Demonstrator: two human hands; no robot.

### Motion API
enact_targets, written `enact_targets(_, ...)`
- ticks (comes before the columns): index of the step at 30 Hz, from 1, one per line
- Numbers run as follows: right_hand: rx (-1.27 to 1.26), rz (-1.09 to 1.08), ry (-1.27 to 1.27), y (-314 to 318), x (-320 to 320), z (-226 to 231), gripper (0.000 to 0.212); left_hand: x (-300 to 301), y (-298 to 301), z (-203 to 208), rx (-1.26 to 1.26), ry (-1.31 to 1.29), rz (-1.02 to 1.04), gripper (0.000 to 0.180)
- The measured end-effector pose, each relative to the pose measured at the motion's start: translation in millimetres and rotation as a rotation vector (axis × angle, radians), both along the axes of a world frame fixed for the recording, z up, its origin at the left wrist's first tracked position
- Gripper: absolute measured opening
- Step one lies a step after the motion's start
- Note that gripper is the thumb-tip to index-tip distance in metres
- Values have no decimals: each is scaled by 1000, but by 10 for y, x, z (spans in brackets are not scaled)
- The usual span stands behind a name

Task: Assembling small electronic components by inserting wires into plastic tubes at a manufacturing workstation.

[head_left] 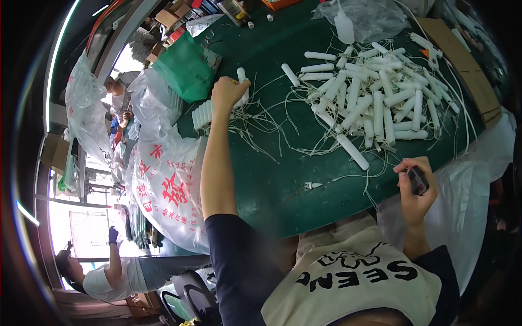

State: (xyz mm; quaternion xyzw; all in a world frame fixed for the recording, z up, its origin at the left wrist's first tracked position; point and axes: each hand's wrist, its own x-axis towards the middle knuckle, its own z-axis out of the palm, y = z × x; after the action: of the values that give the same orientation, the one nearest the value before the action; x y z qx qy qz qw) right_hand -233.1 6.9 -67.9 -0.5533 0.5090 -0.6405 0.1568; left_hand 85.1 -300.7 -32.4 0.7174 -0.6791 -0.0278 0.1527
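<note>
My left hand (229, 91) reaches across the green table to its far left part, its fingers closed on a white cylinder (242, 75) with thin white wires. Just left of that hand is a neat row of similar white cylinders (203, 114), their wires trailing to the right over the tabletop. My right hand (417, 191) is at the near right edge, closed around a small dark handheld device (418, 180). A large loose pile of white wired cylinders (375, 95) covers the right half of the table. A single cylinder (353, 152) lies at its near side.
A small white connector (312, 185) with a wire lies on the near tabletop (266, 201). Farther off are a green bag (185, 68), a white squeeze bottle (343, 27) and clear plastic (375, 19). Cardboard (462, 70) borders the right side. Another person (111, 274) is at the left.
</note>
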Motion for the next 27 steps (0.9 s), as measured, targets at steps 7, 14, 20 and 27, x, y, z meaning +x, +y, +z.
enact_targets(7, 71, -37, 46, -11, -8, -11, 18, -168, -114, -360, 1, -198, 93, 45)
enact_targets(14, 73, 0, 55, 121, 55, 95, 16, -79, -86, -452, -92, -205, 71, 45)
enact_targets(20, 58, 42, 83, 281, 144, 117, 16, 49, 402, -38, -297, 17, 34, 48)
enact_targets(27, 121, 101, 53, 418, 345, -25, 11, 93, 2482, 732, -72, 244, -207, 29)
